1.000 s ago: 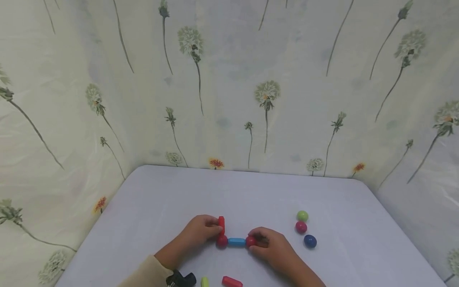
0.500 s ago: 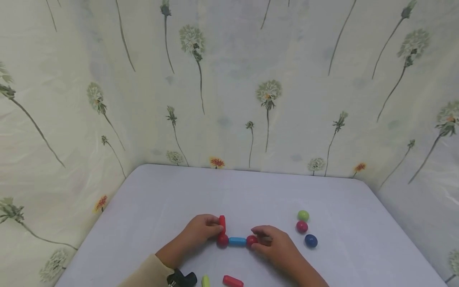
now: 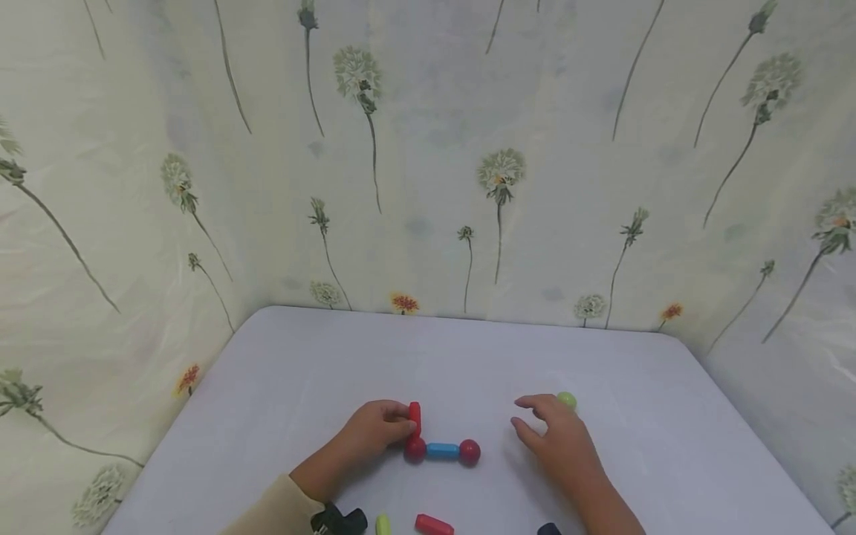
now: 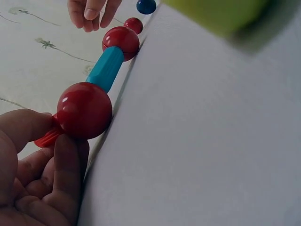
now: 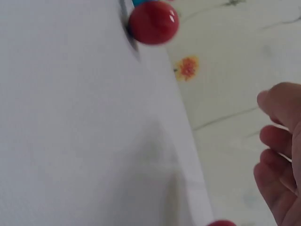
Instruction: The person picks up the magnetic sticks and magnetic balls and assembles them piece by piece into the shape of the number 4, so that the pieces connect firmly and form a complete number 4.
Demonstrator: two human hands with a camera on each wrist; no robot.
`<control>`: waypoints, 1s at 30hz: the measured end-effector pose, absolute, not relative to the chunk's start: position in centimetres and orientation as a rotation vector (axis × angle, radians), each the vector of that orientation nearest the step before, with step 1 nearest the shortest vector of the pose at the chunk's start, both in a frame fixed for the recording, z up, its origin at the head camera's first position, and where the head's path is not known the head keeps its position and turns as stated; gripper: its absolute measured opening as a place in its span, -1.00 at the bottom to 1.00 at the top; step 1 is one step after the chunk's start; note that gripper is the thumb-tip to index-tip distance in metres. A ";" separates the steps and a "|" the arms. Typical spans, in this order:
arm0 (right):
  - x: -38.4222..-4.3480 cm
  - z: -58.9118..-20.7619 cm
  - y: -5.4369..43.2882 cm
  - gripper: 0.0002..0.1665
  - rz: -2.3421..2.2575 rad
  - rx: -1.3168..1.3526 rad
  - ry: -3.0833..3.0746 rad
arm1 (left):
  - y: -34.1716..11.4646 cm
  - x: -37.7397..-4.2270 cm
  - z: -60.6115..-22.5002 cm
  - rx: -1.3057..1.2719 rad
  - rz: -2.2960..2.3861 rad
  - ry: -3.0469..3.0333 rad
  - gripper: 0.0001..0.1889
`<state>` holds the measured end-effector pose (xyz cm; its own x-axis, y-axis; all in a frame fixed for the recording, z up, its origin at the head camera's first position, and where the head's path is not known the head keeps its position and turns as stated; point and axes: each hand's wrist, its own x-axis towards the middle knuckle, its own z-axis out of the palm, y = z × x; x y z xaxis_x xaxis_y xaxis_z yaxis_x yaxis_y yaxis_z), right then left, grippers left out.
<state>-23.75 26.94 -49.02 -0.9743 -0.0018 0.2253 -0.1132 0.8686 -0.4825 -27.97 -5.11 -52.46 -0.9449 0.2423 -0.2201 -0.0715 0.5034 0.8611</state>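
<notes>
My left hand (image 3: pixel 374 431) pinches a red rod (image 3: pixel 415 417) between thumb and fingers. The rod's near end meets a red ball (image 3: pixel 415 449). From that ball a blue rod (image 3: pixel 443 451) runs right to a second red ball (image 3: pixel 469 452). In the left wrist view the joined piece shows close up, the nearer red ball (image 4: pixel 84 110) right at my fingertips. My right hand (image 3: pixel 562 438) is in the air to the right of the piece, thumb and fingers spread apart with nothing between them. It partly covers a light green ball (image 3: pixel 567 400).
A loose red rod (image 3: pixel 434 524) and a yellow-green rod (image 3: pixel 383 524) lie at the front of the white table (image 3: pixel 321 357). In the left wrist view a blue ball (image 4: pixel 146 6) and a smaller red ball (image 4: pixel 133 25) sit beyond the piece. A flower-patterned cloth (image 3: pixel 428 148) stands behind the table.
My right hand has let go of the right-hand red ball and moved right, now covering the loose balls there. My left hand stays on the red rod.
</notes>
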 end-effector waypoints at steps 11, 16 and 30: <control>-23.7 -48.8 31.4 -0.51 0.566 0.020 -2.781 | -5.3 -27.8 -52.6 0.185 1.506 2.386 -0.60; -23.5 -49.0 32.6 -0.34 0.574 -0.013 -2.925 | -5.4 -27.7 -52.8 0.205 1.508 2.391 -0.60; -23.4 -48.3 34.5 -0.10 0.732 -0.281 -3.138 | -5.6 -28.0 -52.8 0.163 1.502 2.357 -0.60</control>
